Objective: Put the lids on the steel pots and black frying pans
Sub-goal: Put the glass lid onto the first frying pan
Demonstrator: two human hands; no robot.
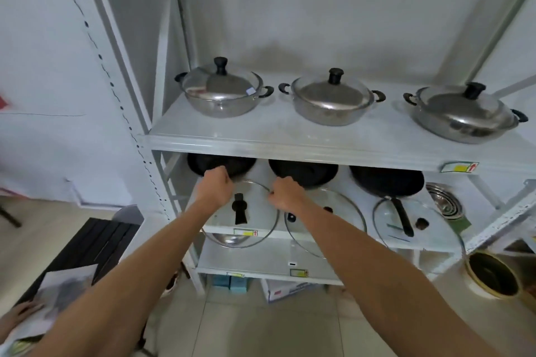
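Note:
Three steel pots stand on the upper shelf, each under a steel lid with a black knob: left (pixel 222 93), middle (pixel 332 100), right (pixel 464 114). On the shelf below sit three black frying pans: left (pixel 243 164), middle (pixel 303 172), right (pixel 387 181). A glass lid lies in front of each pan. My left hand (pixel 216 184) and my right hand (pixel 285 193) are shut on opposite sides of the rim of the left glass lid (pixel 255 220). The middle glass lid (pixel 345 211) and the right glass lid (pixel 426 226) lie flat.
A stack of steel bowls (pixel 443 201) sits at the right end of the lower shelf. Boxes (pixel 285 288) stand under the rack. A round basket (pixel 491 274) sits on the floor at right. At lower left another person's hand (pixel 20 313) rests on papers.

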